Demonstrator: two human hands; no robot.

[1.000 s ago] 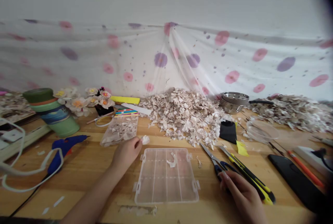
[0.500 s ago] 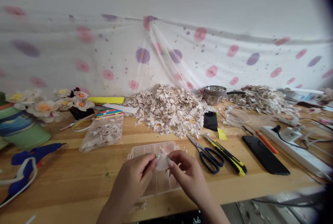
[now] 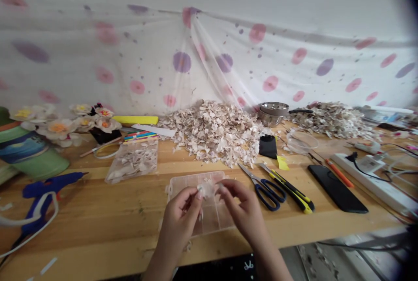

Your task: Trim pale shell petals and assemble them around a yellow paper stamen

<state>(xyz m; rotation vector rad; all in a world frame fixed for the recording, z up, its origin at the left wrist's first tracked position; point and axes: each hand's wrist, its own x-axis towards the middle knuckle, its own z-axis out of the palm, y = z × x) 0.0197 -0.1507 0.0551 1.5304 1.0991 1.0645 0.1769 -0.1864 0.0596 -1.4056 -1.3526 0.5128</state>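
Note:
My left hand (image 3: 182, 215) pinches a thin, whitish, see-through flake (image 3: 207, 189) between thumb and forefinger. Just to its right, my right hand (image 3: 241, 205) has thumb and fingertips pressed together, slightly apart from the flake. Whether a small bit is in those fingertips I cannot make out. Both hands are above a clear plastic compartment box (image 3: 209, 222), which they partly cover. Behind the box rises a large heap of similar pale flakes (image 3: 218, 135).
To the right lie scissors (image 3: 269, 192), a yellow-black utility knife (image 3: 290, 189), a black phone (image 3: 336, 189) and a white power strip (image 3: 369, 181). On the left are a bag of flakes (image 3: 135, 159), a blue glue gun (image 3: 48, 189) and a green pot (image 3: 35, 155) beside pale flowers (image 3: 58, 126).
My right hand has come off the flake and moved slightly right. The left hand keeps the flake, now turned flatter. The whole view has shifted a little.

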